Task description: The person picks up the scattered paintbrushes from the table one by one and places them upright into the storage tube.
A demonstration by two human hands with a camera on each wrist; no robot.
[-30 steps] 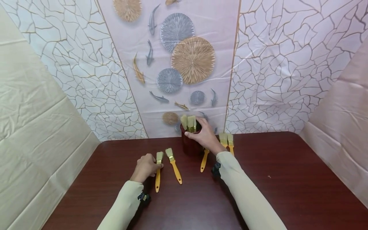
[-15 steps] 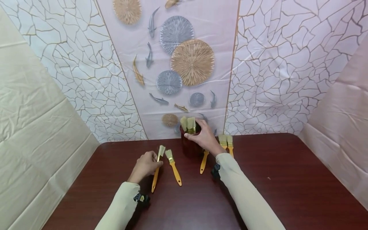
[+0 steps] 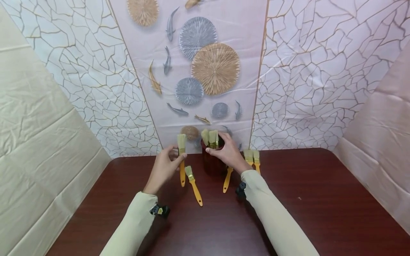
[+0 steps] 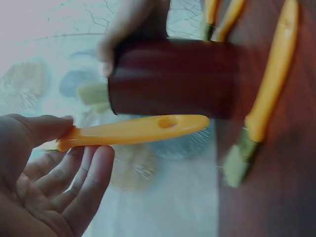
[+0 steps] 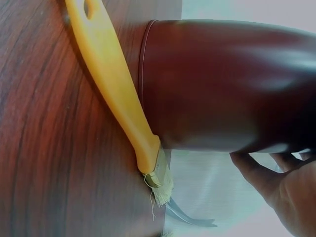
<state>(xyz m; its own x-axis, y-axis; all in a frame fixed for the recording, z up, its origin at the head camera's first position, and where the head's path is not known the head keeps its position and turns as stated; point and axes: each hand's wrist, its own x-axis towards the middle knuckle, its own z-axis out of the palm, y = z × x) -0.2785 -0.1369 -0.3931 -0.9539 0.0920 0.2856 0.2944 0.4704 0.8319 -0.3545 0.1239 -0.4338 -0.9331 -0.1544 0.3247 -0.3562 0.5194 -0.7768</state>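
Observation:
My left hand [image 3: 163, 170] pinches a yellow-handled paintbrush [image 3: 182, 174] between thumb and fingers, bristles up, lifted off the table. In the left wrist view its handle [image 4: 133, 132] stretches out from the fingertips. My right hand [image 3: 231, 153] grips the upper part of a dark red cup [image 3: 210, 165], thumb at the near side of the rim. Several paintbrushes [image 3: 213, 138] stand in the cup with bristles up; their handles are hidden inside. Another paintbrush [image 3: 196, 191] lies on the table between the left hand and the cup.
Right of the cup lies a paintbrush [image 3: 227, 180], its bristle end hidden by my right hand in the head view. Two more paintbrushes [image 3: 256, 157] lie beyond the right forearm. The dark wooden table [image 3: 307, 213] meets a patterned backdrop [image 3: 298, 89] behind the cup.
My left hand has lifted its paintbrush off the table, raised it and carried it away from me toward the back edge, turning it upright. The right hand has stayed on the cup.

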